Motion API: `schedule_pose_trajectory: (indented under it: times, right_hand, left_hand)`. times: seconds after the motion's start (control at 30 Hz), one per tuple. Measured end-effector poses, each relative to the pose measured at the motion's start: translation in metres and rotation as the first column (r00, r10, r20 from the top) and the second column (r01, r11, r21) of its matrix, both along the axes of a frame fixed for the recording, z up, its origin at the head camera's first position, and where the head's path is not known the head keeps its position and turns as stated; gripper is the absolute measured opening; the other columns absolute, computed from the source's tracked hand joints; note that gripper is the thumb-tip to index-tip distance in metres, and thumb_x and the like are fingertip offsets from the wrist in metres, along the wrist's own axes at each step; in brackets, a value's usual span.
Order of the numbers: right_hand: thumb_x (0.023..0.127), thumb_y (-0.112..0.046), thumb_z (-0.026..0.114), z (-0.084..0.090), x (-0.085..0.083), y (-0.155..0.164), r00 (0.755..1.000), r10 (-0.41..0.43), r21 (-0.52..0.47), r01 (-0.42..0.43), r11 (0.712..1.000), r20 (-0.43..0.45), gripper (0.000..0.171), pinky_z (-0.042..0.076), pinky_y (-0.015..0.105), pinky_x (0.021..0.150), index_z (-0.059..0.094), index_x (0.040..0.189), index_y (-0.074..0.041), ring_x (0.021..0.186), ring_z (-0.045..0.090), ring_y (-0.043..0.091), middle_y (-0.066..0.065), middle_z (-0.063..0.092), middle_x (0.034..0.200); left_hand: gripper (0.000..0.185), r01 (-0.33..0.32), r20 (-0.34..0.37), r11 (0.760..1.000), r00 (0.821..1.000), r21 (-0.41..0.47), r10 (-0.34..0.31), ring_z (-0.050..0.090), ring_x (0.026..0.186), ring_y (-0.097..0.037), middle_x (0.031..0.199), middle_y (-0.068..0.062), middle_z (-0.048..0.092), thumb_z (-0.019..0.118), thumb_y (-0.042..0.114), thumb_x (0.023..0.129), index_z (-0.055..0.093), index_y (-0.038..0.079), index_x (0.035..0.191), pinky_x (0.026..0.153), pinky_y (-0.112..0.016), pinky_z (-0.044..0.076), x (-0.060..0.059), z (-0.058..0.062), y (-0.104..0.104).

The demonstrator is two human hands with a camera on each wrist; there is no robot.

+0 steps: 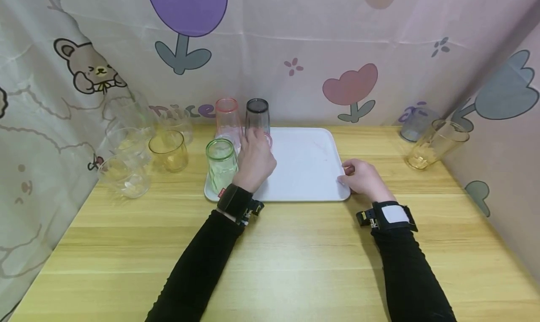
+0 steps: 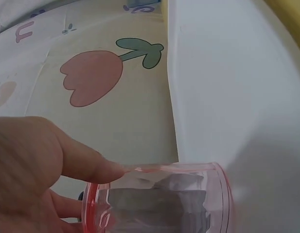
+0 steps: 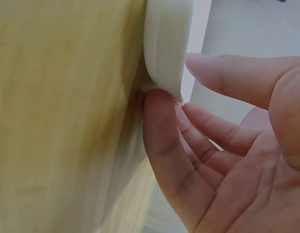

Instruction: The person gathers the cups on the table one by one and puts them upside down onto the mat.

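Observation:
My left hand [image 1: 254, 161] grips a pink-tinted clear glass [image 2: 159, 204] low over the tray, thumb and fingers at its red-edged end. From the head view the hand hides most of that glass. On the left part of the white tray [image 1: 301, 172] stand a green glass [image 1: 222, 167], a red-rimmed glass [image 1: 228, 118] and a dark grey glass [image 1: 257, 116], all upside down. At the tray's front right corner my right hand [image 1: 363, 177] pinches the edge, thumb at the rim and fingers against the outer side.
Left of the tray, an amber glass [image 1: 168, 153] stands beside several clear glasses [image 1: 126, 179]. A tall amber glass [image 1: 434, 146] and a bluish-grey glass [image 1: 415, 125] are at the back right. Printed cloth [image 1: 295, 92] hangs behind the wooden table [image 1: 295, 256].

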State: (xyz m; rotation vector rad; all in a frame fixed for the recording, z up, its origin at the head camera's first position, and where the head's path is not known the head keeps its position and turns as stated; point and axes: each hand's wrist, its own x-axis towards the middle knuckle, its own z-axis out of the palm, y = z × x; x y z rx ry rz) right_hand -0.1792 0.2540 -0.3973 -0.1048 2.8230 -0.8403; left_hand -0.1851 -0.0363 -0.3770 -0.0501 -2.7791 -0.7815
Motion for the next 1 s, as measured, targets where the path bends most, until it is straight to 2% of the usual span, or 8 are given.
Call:
schedule_pose_trajectory:
  times: [0.13,0.33,0.53,0.77,0.87,1.0]
  right_hand:
    - [0.098,-0.019,0.069,-0.0008,-0.0007,0.0003,1.000,-0.006,0.005,0.006,1.000,-0.003,0.054,0.054,0.053,0.095,0.053,0.139,0.012,0.113,0.062,0.043,0.032,0.064,0.126]
    - [0.099,-0.020,0.067,0.0007,-0.0003,0.0001,1.000,-0.017,0.009,0.017,1.000,0.006,0.054,0.053,0.054,0.098,0.052,0.140,0.012,0.117,0.061,0.044,0.032,0.063,0.129]
    - [0.099,-0.022,0.067,0.0006,-0.0011,-0.0009,1.000,-0.016,0.009,0.015,1.000,0.012,0.055,0.053,0.053,0.098,0.052,0.140,0.011,0.117,0.062,0.042,0.031,0.063,0.129]
    - [0.099,-0.023,0.067,-0.0001,-0.0012,-0.0015,1.000,-0.014,0.017,0.014,1.000,0.004,0.054,0.053,0.053,0.097,0.054,0.138,0.011,0.115,0.062,0.042,0.031,0.064,0.127]
    - [0.100,-0.024,0.067,0.0001,-0.0007,-0.0019,1.000,-0.018,0.022,0.018,1.000,0.002,0.053,0.053,0.053,0.097,0.054,0.138,0.012,0.115,0.062,0.042,0.030,0.064,0.126]
    - [0.101,-0.027,0.065,0.0015,-0.0002,-0.0021,1.000,-0.028,0.021,0.027,0.999,0.005,0.054,0.052,0.053,0.098,0.054,0.139,0.011,0.116,0.061,0.042,0.030,0.063,0.128]
  left_hand:
    - [0.058,-0.004,-0.003,1.000,1.000,0.004,0.004,0.037,0.142,-0.048,0.145,-0.027,0.039,0.066,0.002,0.088,0.045,-0.010,0.140,0.104,-0.058,0.051,-0.0003,-0.0009,0.0004]
    - [0.048,0.003,-0.018,1.000,1.000,0.024,-0.003,0.039,0.136,-0.048,0.145,-0.028,0.037,0.063,0.000,0.090,0.047,-0.010,0.134,0.105,-0.059,0.048,-0.0015,-0.0035,0.0003]
    - [0.045,-0.003,-0.035,1.000,0.999,-0.006,0.002,0.035,0.137,-0.049,0.144,-0.031,0.036,0.065,-0.003,0.088,0.048,-0.011,0.129,0.110,-0.058,0.043,-0.0030,-0.0062,-0.0003]
    - [0.049,0.010,-0.034,1.000,0.999,-0.007,-0.010,0.026,0.144,-0.050,0.149,-0.032,0.032,0.061,-0.003,0.092,0.043,-0.013,0.136,0.117,-0.059,0.036,-0.0023,-0.0069,0.0001]
    - [0.047,0.024,-0.078,1.000,0.997,-0.002,-0.024,0.025,0.145,-0.049,0.149,-0.032,0.032,0.056,-0.003,0.094,0.041,-0.014,0.138,0.120,-0.057,0.032,-0.0010,-0.0055,0.0013]
    - [0.047,0.047,-0.189,0.999,0.981,0.000,-0.047,0.031,0.140,-0.046,0.146,-0.030,0.035,0.055,-0.003,0.094,0.041,-0.012,0.138,0.120,-0.053,0.033,0.0019,-0.0002,0.0052]
